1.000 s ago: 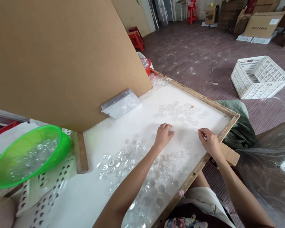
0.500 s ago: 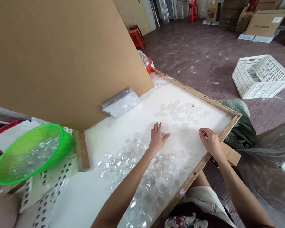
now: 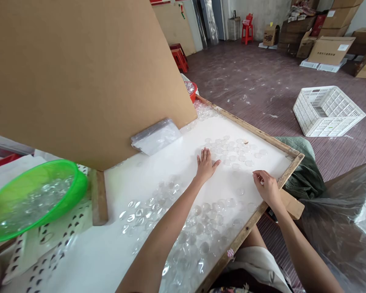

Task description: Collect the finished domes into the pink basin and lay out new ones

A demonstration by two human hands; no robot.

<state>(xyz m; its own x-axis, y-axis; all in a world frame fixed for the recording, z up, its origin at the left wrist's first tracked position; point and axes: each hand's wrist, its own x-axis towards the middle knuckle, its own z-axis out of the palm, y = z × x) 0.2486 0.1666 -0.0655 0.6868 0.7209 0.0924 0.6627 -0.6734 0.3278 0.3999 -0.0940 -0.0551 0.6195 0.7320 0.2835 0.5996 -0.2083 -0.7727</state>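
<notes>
My left hand (image 3: 206, 166) lies palm down on the white tabletop (image 3: 122, 171), fingers stretched out and thumb spread. Just beyond its fingertips is a loose group of clear round plastic pieces (image 3: 232, 157). To the right, beside the wooden rim (image 3: 245, 232), my right hand (image 3: 266, 187) has its fingers curled toward the thumb in a pinch; anything between them is too small or hidden to make out. A larger spread of clear round pieces (image 3: 204, 247) covers the near part of the table, partly hidden behind my left forearm.
A green basket (image 3: 83, 183) of clear pieces stands at left. A tall cardboard sheet (image 3: 88, 81) rises behind the table, with plastic bags (image 3: 157, 136) at its foot. A red bowl (image 3: 193, 95) sits at the far corner. A white crate (image 3: 332, 126) stands on the floor.
The view has tilted up and shifted slightly. My left hand has slid a little farther out, to the near edge of the far group of clear pieces. My right hand remains pinched by the rim.
</notes>
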